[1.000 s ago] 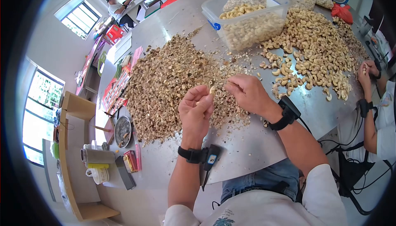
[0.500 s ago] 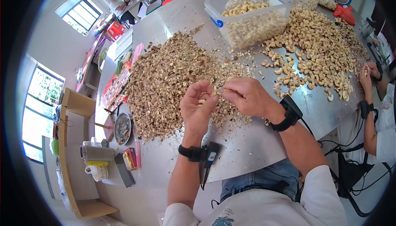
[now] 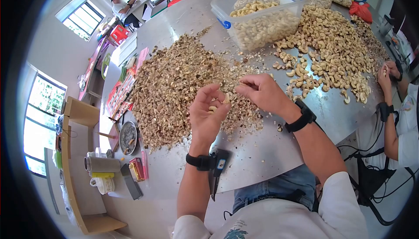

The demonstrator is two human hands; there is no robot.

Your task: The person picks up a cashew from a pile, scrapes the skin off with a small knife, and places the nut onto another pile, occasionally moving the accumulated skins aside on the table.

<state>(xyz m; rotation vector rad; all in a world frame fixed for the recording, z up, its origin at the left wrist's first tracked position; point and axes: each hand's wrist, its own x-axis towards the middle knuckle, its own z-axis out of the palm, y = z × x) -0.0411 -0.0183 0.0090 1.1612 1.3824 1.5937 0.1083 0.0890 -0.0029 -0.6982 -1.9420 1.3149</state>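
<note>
My left hand [image 3: 204, 116] is palm up over the edge of a pile of brown skin and shell bits [image 3: 168, 88]. Its thumb and forefinger pinch a pale cashew [image 3: 227, 98], while another cashew [image 3: 212, 108] lies against the curled fingers. Just to the right, my right hand [image 3: 265, 94] is closed in a pinch, its fingertips a little apart from the held cashew. Whatever is between those fingertips is too small to make out. Beyond the right hand, whole cashews [image 3: 334, 53] spread in a heap over the metal table [image 3: 279, 151].
A clear plastic tub [image 3: 227, 25] of cashews stands at the back. A round metal dish [image 3: 128, 137], a grey canister [image 3: 102, 164] and a small red box [image 3: 136, 169] sit at left. Another person's hands [image 3: 386, 76] work at the right edge. Someone sits far back.
My right hand has drawn slightly up and away from the left, widening the gap between the fingertips. My left hand keeps its hold on the cashews. The view has shifted a little.
</note>
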